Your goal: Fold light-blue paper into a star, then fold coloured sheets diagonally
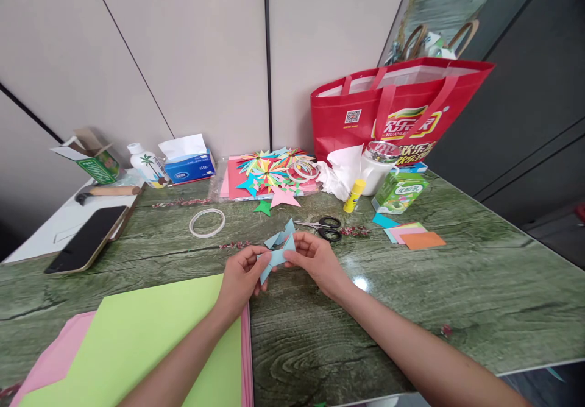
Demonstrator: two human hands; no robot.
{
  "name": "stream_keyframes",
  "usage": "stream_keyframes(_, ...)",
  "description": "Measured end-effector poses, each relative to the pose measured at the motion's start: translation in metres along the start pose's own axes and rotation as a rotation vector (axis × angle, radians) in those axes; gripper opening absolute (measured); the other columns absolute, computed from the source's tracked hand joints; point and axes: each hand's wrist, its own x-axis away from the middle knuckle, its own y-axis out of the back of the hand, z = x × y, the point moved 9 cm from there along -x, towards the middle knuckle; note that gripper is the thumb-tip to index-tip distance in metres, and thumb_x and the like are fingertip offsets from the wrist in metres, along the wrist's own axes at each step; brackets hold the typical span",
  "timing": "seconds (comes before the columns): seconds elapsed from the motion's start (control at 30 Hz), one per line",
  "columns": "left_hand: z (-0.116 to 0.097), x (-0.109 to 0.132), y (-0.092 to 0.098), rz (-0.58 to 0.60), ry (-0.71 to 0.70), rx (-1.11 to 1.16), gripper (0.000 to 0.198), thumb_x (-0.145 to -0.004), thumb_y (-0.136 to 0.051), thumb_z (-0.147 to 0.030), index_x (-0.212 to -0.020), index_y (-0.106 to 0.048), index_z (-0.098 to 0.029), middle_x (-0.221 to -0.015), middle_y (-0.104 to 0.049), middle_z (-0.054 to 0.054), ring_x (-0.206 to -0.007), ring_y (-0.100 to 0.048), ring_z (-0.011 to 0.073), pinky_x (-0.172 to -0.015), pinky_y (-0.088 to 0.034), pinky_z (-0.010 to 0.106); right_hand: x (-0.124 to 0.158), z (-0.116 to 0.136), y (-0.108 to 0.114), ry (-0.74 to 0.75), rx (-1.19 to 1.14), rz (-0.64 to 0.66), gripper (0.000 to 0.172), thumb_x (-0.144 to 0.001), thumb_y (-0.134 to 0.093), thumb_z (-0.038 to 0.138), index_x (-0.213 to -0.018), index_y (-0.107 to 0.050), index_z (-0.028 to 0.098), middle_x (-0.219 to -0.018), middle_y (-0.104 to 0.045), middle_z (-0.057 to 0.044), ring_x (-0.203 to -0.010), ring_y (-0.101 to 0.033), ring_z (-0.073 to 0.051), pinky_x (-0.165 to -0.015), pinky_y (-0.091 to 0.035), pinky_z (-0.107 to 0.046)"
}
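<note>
Clock directions below are taken from the folded blue paper, as we look down the counter [479,297].

1. At 9 o'clock we see a phone [86,239]; towards 10, a hammer [114,191] and an opened green carton [104,166].
2. At 8 o'clock a lime-green sheet [150,334] covers pink paper [61,346], taking up much of the near side beneath our left forearm.
3. At 10 o'clock stand a white bottle [147,166] and a tissue pack [192,170]; nearer lies a tape ring [207,236].
4. Our left hand [240,276] pinches the lower left of the folded blue paper [278,258], held above the counter.
5. At 12 o'clock, paper stars [269,172] crowd together.
6. Our right hand [322,264] pinches the paper's right side; scissors [323,227] lie just beyond, in its way forward.
7. Around 2 o'clock, a glue stick [354,196], mug [375,172], green box [397,194] and large red bag [347,130] block the far side.
8. Near 3 o'clock, coloured slips [423,240] overlap.
</note>
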Motion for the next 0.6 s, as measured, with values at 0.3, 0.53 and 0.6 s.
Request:
stream_keyframes(0.3, -0.005, 0.003, -0.013, 0.123, -0.005, -0.05, 0.03, -0.072, -0.061, -0.044, -0.071, -0.059, -0.014, -0.061, -0.062, 0.001, -0.042, -0.053, 0.0099, -0.036, -0.041, 0.019, 0.002, 0.004, -0.004, 0.017, 0.037, 0.003, 0.04, -0.061, -0.073, 0.032, -0.096, -0.058, 0.019, -0.071, -0.063, 0.002, -0.059, -0.055, -0.011, -0.053, -0.046, -0.023)
stream_keyframes(0.53, -0.01, 0.004, -0.004, 0.011, -0.084, -0.104, 0.027, -0.075, -0.057, -0.042, -0.071, -0.061, -0.016, -0.055, -0.061, 0.0, -0.044, -0.054, 0.0118, -0.043, -0.044, 0.022, 0.0, 0.006, 0.005, 0.056, 0.082, -0.07, 0.025, -0.063, -0.071, 0.036, -0.073, -0.061, 0.016, -0.064, -0.06, 0.002, -0.054, -0.049, -0.01, -0.049, -0.04, -0.022)
stream_keyframes(0.6, -0.024, 0.006, 0.011, -0.165, -0.232, -0.172, 0.021, -0.075, -0.058, -0.038, -0.074, -0.062, -0.018, -0.06, -0.062, 0.0, -0.051, -0.056, 0.012, -0.051, -0.046, 0.022, -0.001, 0.011, 0.022, 0.111, 0.071, -0.219, 0.025, -0.062, -0.071, 0.038, -0.073, -0.063, 0.017, -0.065, -0.06, 0.002, -0.056, -0.049, -0.011, -0.052, -0.041, -0.023)
